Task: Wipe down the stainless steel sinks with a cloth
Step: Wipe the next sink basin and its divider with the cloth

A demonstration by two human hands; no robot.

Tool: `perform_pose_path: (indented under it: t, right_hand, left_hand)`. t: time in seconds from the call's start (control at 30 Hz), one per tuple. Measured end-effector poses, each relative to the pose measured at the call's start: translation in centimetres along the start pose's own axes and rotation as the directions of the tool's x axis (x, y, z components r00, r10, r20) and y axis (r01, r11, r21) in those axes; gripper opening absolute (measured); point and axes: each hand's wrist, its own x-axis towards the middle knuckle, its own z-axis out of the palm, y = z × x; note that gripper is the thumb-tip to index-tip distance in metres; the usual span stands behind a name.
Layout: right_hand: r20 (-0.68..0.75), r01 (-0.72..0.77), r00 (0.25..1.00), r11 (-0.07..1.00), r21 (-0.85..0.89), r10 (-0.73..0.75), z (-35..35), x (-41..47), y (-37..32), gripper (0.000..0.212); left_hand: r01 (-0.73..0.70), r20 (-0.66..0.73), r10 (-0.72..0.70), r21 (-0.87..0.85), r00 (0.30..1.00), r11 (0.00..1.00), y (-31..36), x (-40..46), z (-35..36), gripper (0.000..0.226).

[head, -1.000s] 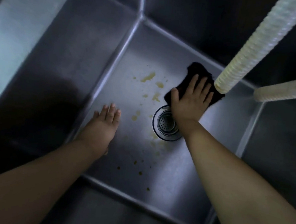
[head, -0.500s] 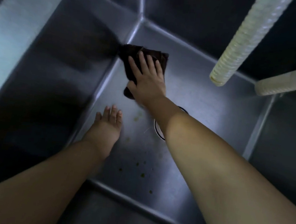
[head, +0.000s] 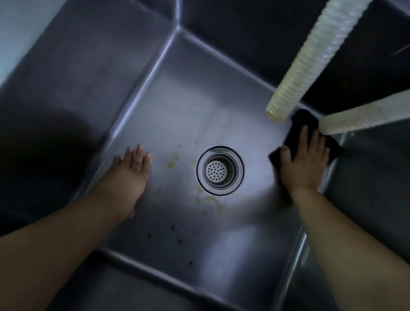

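- Two bare forearms reach down from the near edge into a deep stainless steel sink (head: 136, 78), one on each side, the two hands well apart.
- Small dark specks (head: 180, 241) dot the sink floor between the forearms, near the front wall.
- The left hand (head: 124, 177) lies flat on the floor beside the left wall, fingers straight and close together, holding nothing.
- Pale yellowish smears (head: 172, 163) sit between the left hand and the round perforated drain strainer (head: 220, 171); more faint smears spread on the near side of the strainer.
- The right hand (head: 303, 162) presses on a dark cloth (head: 299, 122) at the floor's right side, close to the far right corner, fingers spread and straight on top of it. The cloth shows past the fingertips and beside the thumb; it is blurred, so its folds cannot be told.
- A ribbed, pale hose (head: 313, 55) hangs down from the upper right, its open end just beyond the cloth in this view.
- A second pale hose (head: 384, 107) comes in from the right edge, its end overlapping the cloth's far right side.
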Motion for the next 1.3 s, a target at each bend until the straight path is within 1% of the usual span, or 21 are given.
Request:
perform_pose_path:
  t: [0.1,0.17,0.2,0.27,0.33,0.37,0.43,0.47,0.5,0.57,0.6,0.63,0.7,0.8,0.9,0.93,1.0,1.1,1.2,1.23,1.3]
  right_hand:
    - [-0.047,-0.202,0.978,0.978,0.052,0.204,0.1,2.2,0.1,0.068]
    - [-0.035,-0.389,0.915,0.903,0.182,0.402,0.2,3.9,-2.0,0.072]
    - [-0.001,-0.443,0.889,0.862,0.245,0.457,0.3,4.7,-3.5,0.075]
    - [0.054,-0.444,0.893,0.855,0.270,0.447,0.8,6.0,-7.0,0.074]
    - [0.011,-0.449,0.890,0.874,0.188,0.455,1.2,7.0,-11.6,0.076]
    - [-0.009,-0.442,0.893,0.882,0.161,0.450,1.2,7.3,-14.2,0.078]
    - [-0.003,-0.389,0.919,0.907,0.160,0.394,1.2,7.8,-19.5,0.085]
    - [0.005,-0.365,0.929,0.916,0.164,0.369,1.2,8.0,-21.8,0.087]
    - [0.005,-0.341,0.938,0.926,0.163,0.345,1.4,8.2,-23.6,0.089]
    - [0.005,-0.287,0.957,0.946,0.150,0.290,1.6,8.4,-26.9,0.091]
    - [0.016,-0.255,0.967,0.956,0.143,0.255,1.6,8.3,-28.3,0.090]
    - [0.023,-0.214,0.977,0.967,0.138,0.213,1.6,8.2,-29.6,0.089]
    - [0.026,-0.110,0.994,0.986,0.123,0.108,1.8,7.7,-31.6,0.086]
    - [0.007,0.103,0.994,0.988,0.118,-0.105,2.2,7.4,-32.4,0.079]
    - [-0.019,0.368,0.930,0.924,0.099,-0.368,2.3,7.0,-31.2,0.075]
    - [-0.019,0.430,0.902,0.898,0.089,-0.430,2.2,6.7,-30.7,0.076]
    - [-0.009,0.521,0.853,0.851,0.065,-0.522,2.1,5.4,-29.6,0.078]
    - [0.036,0.666,0.744,0.745,0.036,-0.667,2.1,2.4,-27.6,0.074]
    - [0.084,0.771,0.635,0.637,-0.002,-0.768,1.9,0.8,-23.7,0.072]
    - [0.094,0.771,0.635,0.637,-0.014,-0.767,1.7,0.8,-22.0,0.073]
    - [0.099,0.701,0.710,0.713,-0.011,-0.697,1.4,1.0,-18.4,0.074]
  left_hand:
    - [-0.018,-0.032,0.017,-0.033,0.999,0.999,-0.2,-0.1,0.0,0.112]
    - [-0.034,-0.059,0.029,-0.080,0.998,0.996,-0.2,0.0,-0.2,0.094]
    - [-0.038,-0.069,0.031,-0.104,0.997,0.994,-0.1,0.0,-0.3,0.087]
    - [-0.058,-0.094,0.045,-0.147,0.995,0.987,-0.2,0.0,-0.5,0.075]
    - [-0.059,-0.130,0.033,-0.196,0.991,0.979,-0.2,0.0,-0.2,0.056]
    - [-0.048,-0.177,0.008,-0.221,0.984,0.974,-0.2,0.2,-0.2,0.068]
    - [-0.004,-0.278,-0.035,-0.136,0.960,0.991,-0.3,0.0,-0.3,0.095]
    - [-0.003,-0.270,-0.026,-0.104,0.963,0.995,-0.3,0.2,0.0,0.098]
    - [0.008,-0.243,-0.032,-0.099,0.970,0.995,-0.4,0.2,0.0,0.092]
    - [0.040,-0.254,-0.065,-0.104,0.965,0.994,-0.7,-0.1,-0.6,0.068]
    - [0.025,-0.216,-0.052,-0.123,0.975,0.992,-0.7,0.2,-0.6,0.063]
    - [0.001,-0.229,-0.041,-0.172,0.973,0.985,-0.5,0.7,-0.1,0.060]
    - [-0.027,-0.081,0.008,-0.238,0.997,0.971,-0.3,0.9,0.1,0.059]
    - [-0.063,-0.072,0.048,-0.215,0.996,0.975,-0.7,0.9,-0.1,0.075]
    - [-0.054,-0.065,0.043,-0.178,0.997,0.982,-0.7,0.8,-0.2,0.058]
    - [-0.049,-0.047,0.042,-0.166,0.998,0.985,-0.6,0.9,-0.2,0.060]
    - [-0.031,-0.038,0.027,-0.134,0.999,0.991,-0.4,0.8,-0.2,0.077]
    - [0.002,-0.040,-0.006,-0.110,0.999,0.994,-0.2,0.7,-0.1,0.087]
    - [0.037,-0.004,-0.037,-0.063,0.999,0.997,0.0,0.4,-0.2,0.115]
    - [0.041,-0.003,-0.041,-0.053,0.999,0.998,0.0,0.3,-0.2,0.123]
    - [0.040,-0.013,-0.040,-0.038,0.999,0.998,0.1,-0.3,-0.3,0.125]
